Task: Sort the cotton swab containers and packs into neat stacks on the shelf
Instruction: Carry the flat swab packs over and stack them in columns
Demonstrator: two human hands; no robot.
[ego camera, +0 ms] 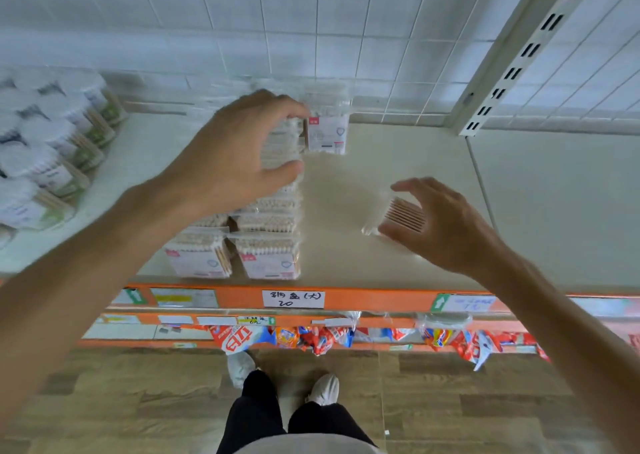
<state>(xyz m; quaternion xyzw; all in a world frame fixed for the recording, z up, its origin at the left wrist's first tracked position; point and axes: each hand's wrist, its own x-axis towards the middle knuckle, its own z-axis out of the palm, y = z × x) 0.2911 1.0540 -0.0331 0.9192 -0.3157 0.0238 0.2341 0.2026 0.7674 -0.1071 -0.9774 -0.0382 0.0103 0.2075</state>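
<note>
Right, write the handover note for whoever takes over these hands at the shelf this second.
Left hand: fingers curled over the top of the pack row, touching or gripping the rear packs; blur hides which.
Right hand: open, reaching for a loose pack lying apart on the shelf.
Done: packs stand in rows from the front edge back; one pack stands upright behind. Round containers are stacked far left.
Left: pick up the loose pack, add it to the rows, straighten the rear ones.

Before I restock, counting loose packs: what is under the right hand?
Under the right hand a clear pack of wooden-stick swabs lies on the shelf; the palm covers its far part.
</note>
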